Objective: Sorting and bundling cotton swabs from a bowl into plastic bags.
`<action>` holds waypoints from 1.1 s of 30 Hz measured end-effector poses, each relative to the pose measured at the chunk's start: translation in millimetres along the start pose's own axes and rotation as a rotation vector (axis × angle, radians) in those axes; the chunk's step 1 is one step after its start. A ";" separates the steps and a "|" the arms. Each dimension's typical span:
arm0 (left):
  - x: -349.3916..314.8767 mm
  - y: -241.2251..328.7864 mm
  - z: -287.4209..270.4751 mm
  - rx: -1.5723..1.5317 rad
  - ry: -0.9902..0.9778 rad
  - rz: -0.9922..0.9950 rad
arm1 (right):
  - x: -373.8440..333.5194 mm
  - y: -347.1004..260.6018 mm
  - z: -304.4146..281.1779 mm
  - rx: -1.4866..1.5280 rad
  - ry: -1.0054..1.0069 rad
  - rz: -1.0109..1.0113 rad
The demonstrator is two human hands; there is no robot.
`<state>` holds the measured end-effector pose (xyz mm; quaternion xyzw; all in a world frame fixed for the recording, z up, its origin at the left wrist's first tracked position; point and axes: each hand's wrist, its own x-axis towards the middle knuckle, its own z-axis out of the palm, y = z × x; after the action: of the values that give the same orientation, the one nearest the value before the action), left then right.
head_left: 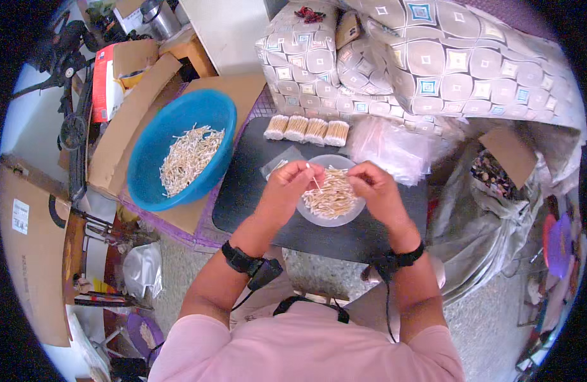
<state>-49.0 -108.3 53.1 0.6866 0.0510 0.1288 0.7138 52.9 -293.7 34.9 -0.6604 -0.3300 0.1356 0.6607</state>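
Note:
A translucent white bowl (332, 222) full of loose cotton swabs (333, 196) stands on the dark table in front of me. Over its left side, my left hand (288, 186) pinches a cotton swab (317, 183) between thumb and fingers. At the bowl's right rim is my right hand (377, 190), its fingers bent together; whatever lies between them is hidden. Just behind the bowl, several bundles of cotton swabs (306, 130) lie in a row. A small clear plastic bag (287, 158) rests beside my left hand.
A large blue basin (139, 167) of loose swabs sits on cardboard at the left. Clear plastic bags (392, 155) are piled at the table's back right. Behind stands a sofa with a patterned cover (459, 60). A grey sack (481, 235) lies to the right.

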 end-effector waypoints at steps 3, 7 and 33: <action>9.0 -3.6 2.1 -0.257 0.041 -0.104 | 10.4 -2.0 -27.6 -0.221 0.018 -0.063; 7.7 -10.6 -4.4 -0.190 0.031 -0.188 | 16.0 -10.7 -30.6 -0.409 -0.021 -0.167; 10.2 -16.4 1.6 0.879 -0.010 0.148 | 7.1 12.1 -22.0 -0.629 -0.050 -0.162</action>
<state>-37.0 -107.7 38.0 0.9271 0.0482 0.1425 0.3434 74.8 -305.5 27.0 -0.8004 -0.4232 -0.0098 0.4245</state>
